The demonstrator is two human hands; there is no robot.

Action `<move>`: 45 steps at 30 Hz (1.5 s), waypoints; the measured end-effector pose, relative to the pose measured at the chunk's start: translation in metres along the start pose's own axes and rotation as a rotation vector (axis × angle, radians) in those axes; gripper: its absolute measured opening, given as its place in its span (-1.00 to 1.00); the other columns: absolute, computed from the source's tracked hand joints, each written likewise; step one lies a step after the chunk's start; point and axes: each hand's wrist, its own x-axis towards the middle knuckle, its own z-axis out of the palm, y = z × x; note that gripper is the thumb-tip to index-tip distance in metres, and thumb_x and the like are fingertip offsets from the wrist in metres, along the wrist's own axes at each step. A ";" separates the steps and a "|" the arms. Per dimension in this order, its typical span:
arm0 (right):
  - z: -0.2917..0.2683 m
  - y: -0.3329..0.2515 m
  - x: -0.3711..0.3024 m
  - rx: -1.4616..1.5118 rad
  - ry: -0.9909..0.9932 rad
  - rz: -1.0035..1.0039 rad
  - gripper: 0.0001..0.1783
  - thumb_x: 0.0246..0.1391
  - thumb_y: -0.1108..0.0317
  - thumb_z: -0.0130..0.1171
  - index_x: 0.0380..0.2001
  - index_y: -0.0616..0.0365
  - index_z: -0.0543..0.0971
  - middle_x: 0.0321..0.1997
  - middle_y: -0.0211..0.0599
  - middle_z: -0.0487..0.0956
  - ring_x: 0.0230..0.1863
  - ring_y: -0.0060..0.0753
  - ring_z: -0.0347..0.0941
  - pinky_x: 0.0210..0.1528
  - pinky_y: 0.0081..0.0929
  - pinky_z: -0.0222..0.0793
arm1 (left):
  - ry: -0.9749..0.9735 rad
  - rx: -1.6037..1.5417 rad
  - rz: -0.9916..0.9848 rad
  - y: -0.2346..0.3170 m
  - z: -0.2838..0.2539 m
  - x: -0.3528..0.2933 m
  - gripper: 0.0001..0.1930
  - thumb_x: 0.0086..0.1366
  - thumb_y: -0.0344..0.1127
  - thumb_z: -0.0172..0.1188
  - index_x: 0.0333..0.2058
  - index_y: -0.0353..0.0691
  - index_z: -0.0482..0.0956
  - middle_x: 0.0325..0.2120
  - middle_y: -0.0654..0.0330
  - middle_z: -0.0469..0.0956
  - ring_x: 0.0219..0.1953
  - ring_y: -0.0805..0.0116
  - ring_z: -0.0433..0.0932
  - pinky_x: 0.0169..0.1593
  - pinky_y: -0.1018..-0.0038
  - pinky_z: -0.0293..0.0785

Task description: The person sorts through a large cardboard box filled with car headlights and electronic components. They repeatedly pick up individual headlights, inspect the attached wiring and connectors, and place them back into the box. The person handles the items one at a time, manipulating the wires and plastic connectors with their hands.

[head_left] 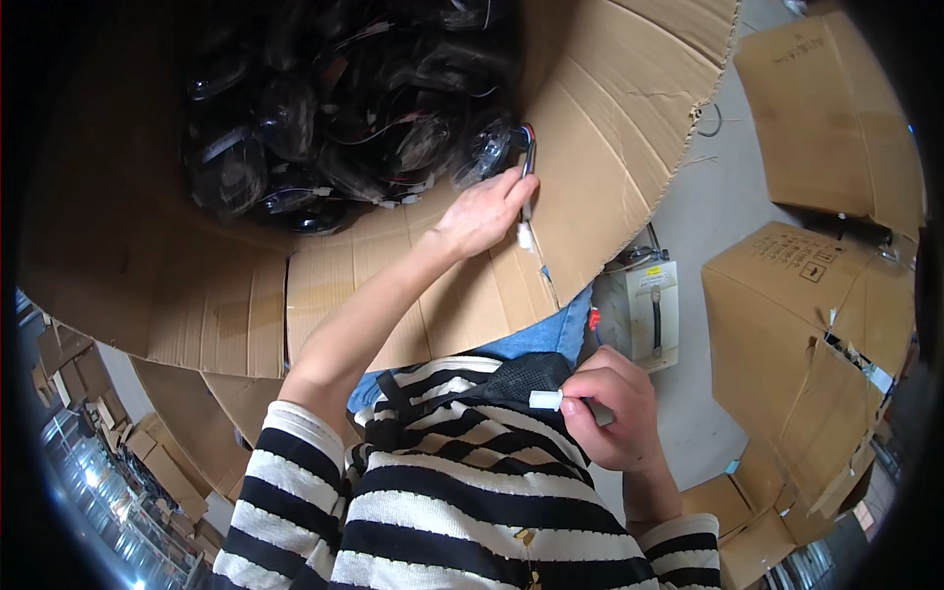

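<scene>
My left hand (484,211) reaches into a large cardboard box (610,118), its fingers closed round a wire bundle (529,162) of several colours. A white connector (525,236) hangs from that bundle below my fingertips. The bundle runs up towards a black part in clear plastic (487,149) by the box wall. Close to my waist, my right hand (615,408) pinches a small white connector (545,399) between thumb and fingers; whether a wire runs from it into my palm is hidden. Many black plastic-wrapped parts (295,118) with thin wires and white plugs are heaped in the box.
The box's cut edge curves round in front of me. On the floor to the right lies a pale flat panel (654,315) with a dark strip, beside a red piece (594,318). Closed cartons (777,315) stand farther right; an opened carton (747,511) sits at lower right.
</scene>
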 end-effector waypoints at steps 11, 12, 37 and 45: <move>0.003 0.002 0.002 0.003 -0.013 0.016 -0.85 -0.31 0.60 0.09 -0.56 0.18 0.41 -0.63 -0.31 0.37 -0.64 -0.36 0.27 -0.61 -0.51 0.17 | 0.105 -0.114 -0.027 -0.007 0.038 -0.013 -0.63 -0.02 -0.51 -0.05 -0.16 -0.22 0.22 -0.13 0.01 0.22 -0.19 0.01 0.36 -0.18 0.27 0.36; 0.003 0.001 0.002 0.003 -0.015 0.014 -0.85 -0.31 0.60 0.09 -0.56 0.18 0.41 -0.63 -0.31 0.37 -0.64 -0.36 0.27 -0.61 -0.51 0.16 | 0.159 -0.073 0.019 -0.011 0.042 -0.014 -0.66 0.00 -0.50 -0.06 -0.17 -0.22 0.23 -0.17 0.03 0.25 -0.21 0.03 0.36 -0.20 0.28 0.36; 0.021 0.002 0.011 0.204 -0.099 0.150 -0.90 -0.23 0.59 0.06 -0.53 0.22 0.42 -0.62 -0.30 0.34 -0.64 -0.45 0.23 -0.60 -0.62 0.13 | -0.163 -1.167 -0.133 0.071 -0.090 -0.115 -0.87 0.09 -0.44 0.08 -0.35 -0.32 0.50 -0.49 0.20 0.47 -0.42 0.47 0.43 -0.29 0.56 0.33; 0.027 -0.008 0.013 0.277 -0.123 0.254 -0.95 -0.19 0.58 0.05 -0.55 0.25 0.42 -0.62 -0.33 0.32 -0.63 -0.55 0.18 -0.60 -0.65 0.09 | -0.231 -1.364 -0.050 0.070 -0.093 -0.130 -0.87 0.06 -0.50 0.10 -0.39 -0.41 0.49 -0.60 0.21 0.46 -0.57 0.54 0.38 -0.49 0.62 0.28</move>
